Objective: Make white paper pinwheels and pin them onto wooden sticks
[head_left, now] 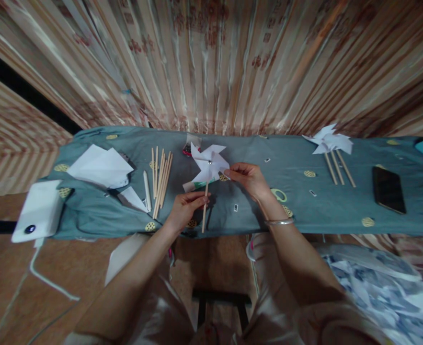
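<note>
A white paper pinwheel point(204, 163) with a pin at its centre stands over the middle of the cloth-covered table. My left hand point(188, 207) pinches its wooden stick below the paper blades. With thumb and forefinger, my right hand point(246, 178) holds the tip of a blade on the right side. Behind the pinwheel lies a small red container point(187, 149) of what look like pins, partly hidden. A green and white tube point(200, 185) lies under the blades, also partly covered. To the left are several loose wooden sticks point(165, 179).
White paper sheets point(98, 165), a folded paper piece point(132, 198) and a white pen-like tool point(147, 190) lie at left, near a white power bank point(39, 211) with a cable. Finished-looking pinwheels point(329, 142) and a phone point(389, 189) lie at right. Curtains point(214, 62) hang behind.
</note>
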The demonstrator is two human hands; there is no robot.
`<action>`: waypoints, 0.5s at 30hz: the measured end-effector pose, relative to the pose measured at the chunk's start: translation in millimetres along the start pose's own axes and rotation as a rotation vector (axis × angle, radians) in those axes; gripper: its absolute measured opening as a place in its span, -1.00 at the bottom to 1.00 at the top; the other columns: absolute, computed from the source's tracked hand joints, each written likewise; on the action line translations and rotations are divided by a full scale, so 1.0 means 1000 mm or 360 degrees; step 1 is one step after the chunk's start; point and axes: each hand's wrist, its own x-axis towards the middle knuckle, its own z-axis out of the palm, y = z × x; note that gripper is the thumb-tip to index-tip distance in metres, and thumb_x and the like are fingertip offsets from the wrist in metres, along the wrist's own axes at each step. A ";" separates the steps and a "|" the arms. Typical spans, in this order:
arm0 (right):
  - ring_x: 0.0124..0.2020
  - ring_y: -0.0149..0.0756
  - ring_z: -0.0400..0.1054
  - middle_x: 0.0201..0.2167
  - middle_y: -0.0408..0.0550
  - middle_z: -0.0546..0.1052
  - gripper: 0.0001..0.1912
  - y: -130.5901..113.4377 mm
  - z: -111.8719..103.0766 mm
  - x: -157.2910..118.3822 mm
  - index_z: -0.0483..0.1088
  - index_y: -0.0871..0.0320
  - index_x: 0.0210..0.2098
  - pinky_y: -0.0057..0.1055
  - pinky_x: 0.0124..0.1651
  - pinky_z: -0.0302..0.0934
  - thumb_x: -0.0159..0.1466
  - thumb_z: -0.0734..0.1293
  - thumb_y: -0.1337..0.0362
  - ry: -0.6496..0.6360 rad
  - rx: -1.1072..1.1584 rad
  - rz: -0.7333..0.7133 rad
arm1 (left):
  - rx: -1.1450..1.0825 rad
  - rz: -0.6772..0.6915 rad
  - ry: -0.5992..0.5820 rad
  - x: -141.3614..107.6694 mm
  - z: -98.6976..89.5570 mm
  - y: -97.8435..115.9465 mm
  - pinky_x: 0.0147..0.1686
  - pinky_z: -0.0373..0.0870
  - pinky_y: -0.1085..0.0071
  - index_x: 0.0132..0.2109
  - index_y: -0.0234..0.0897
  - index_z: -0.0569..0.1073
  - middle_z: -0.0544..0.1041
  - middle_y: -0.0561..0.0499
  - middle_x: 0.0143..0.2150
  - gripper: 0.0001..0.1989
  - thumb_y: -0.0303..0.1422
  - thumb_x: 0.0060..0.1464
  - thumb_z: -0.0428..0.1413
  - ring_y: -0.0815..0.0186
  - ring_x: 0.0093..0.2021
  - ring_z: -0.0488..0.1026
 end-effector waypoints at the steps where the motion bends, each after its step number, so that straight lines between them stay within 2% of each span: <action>1: -0.55 -0.47 0.18 -0.60 -0.19 0.44 -0.49 0.000 0.000 0.000 0.45 0.14 -0.59 -0.45 -0.47 0.07 -0.23 0.57 -0.15 -0.0005 -0.0003 0.0002 | -0.0010 0.0005 0.0000 0.000 0.000 0.000 -0.28 0.45 0.42 -0.33 -0.27 0.68 0.64 -0.02 -0.43 -0.56 -0.11 -0.41 0.45 0.34 -0.41 0.49; 15: -0.54 -0.46 0.13 -0.62 -0.23 0.35 -0.48 0.002 0.006 -0.002 0.40 0.15 -0.60 -0.44 -0.46 0.02 -0.18 0.54 -0.18 -0.0090 -0.0150 -0.0029 | -0.0005 0.0032 0.0017 0.002 0.002 0.000 -0.27 0.45 0.39 -0.33 -0.29 0.68 0.64 -0.03 -0.43 -0.57 -0.12 -0.39 0.44 0.32 -0.41 0.50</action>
